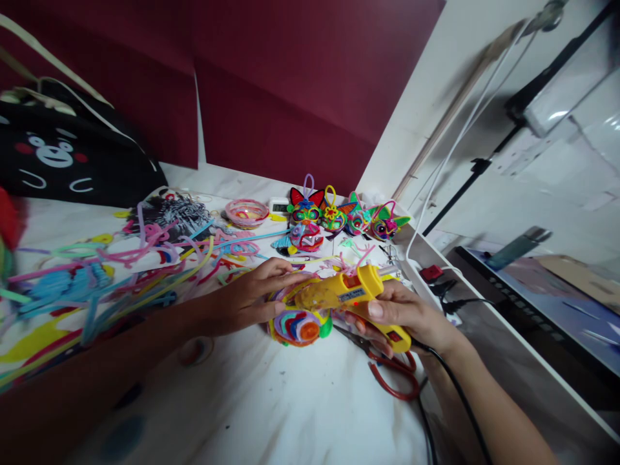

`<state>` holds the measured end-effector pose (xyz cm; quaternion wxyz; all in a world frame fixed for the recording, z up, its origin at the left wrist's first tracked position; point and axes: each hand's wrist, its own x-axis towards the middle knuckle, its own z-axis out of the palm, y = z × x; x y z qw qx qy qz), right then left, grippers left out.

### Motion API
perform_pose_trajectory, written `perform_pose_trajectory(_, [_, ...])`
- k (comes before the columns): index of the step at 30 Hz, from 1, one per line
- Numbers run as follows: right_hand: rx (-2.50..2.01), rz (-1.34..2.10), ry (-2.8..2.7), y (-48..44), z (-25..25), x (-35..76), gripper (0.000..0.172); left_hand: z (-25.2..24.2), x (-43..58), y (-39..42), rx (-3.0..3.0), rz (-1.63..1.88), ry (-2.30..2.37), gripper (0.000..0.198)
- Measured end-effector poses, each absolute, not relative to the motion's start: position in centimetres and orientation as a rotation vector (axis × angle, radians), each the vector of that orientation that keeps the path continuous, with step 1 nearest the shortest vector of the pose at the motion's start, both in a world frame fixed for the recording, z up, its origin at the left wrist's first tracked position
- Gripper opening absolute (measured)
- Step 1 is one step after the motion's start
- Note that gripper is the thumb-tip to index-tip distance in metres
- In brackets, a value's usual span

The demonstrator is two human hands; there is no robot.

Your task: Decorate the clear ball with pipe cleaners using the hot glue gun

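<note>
Head view: the right hand (404, 310) grasps the glue gun (349, 292), its nozzle above the craft (298, 328), which lies on the table (271, 407) beside the left hand (264, 294); that hand's fingers extend over the craft's edge, but whether they grip it cannot be determined. Sound practice: steady the piece, keep fingertips clear of the hot nozzle, apply glue sparingly, and keep the cord (458, 381) slack.

White marble-patterned bench (281, 413); flat maroon sheets (300, 97) upright behind bench; smooth white wall (431, 90) beyond bench's far-right corner; dim light.
</note>
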<state>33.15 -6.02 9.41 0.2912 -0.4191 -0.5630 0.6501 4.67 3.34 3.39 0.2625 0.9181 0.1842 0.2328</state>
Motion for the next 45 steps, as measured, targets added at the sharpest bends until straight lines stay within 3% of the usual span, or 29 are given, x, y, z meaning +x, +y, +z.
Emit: perform_pose_trajectory(45, [-1.086,1.680,-1.546,-6.39,10.19,33.49,0.043,3.46,4.91,3.03,2.423,0.661,0.551,0.054])
